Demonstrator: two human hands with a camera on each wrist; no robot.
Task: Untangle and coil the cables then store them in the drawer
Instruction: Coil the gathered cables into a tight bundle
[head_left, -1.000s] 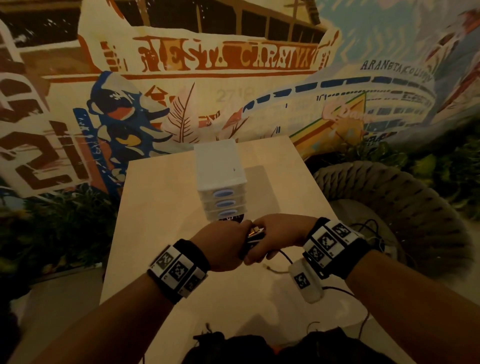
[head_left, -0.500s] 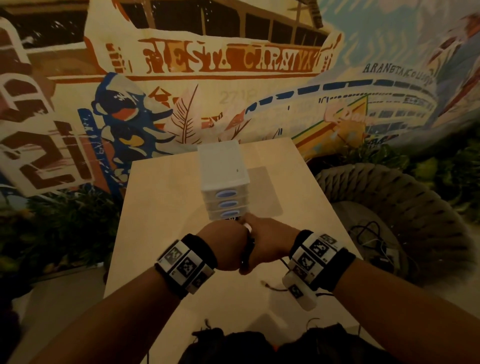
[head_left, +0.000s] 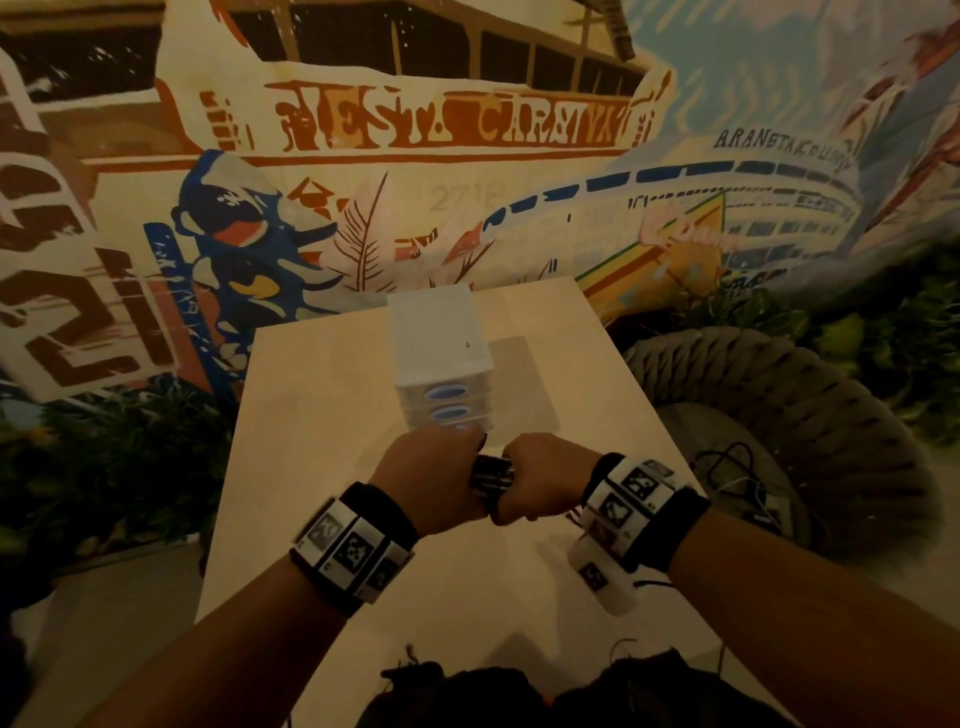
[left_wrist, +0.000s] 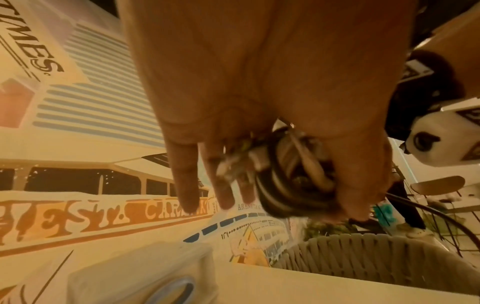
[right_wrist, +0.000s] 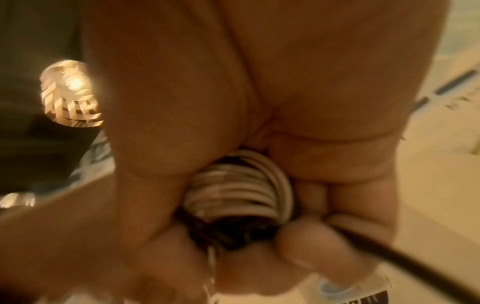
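Head view: both hands together over the middle of the pale table (head_left: 311, 467), just near of the white drawer unit (head_left: 441, 358). Left hand (head_left: 431, 480) and right hand (head_left: 540, 480) each curled round the cable coil (head_left: 491, 475), a bundle of black and white loops clamped between them. Left wrist view: coil (left_wrist: 288, 176) pinched by thumb and curled fingers, three fingers (left_wrist: 187, 185) straight. Right wrist view: white loops (right_wrist: 241, 185) wrapped by fingers, a black cable (right_wrist: 405, 259) trailing right. Woven chair (head_left: 810, 395) at right, with loose cables on its seat.
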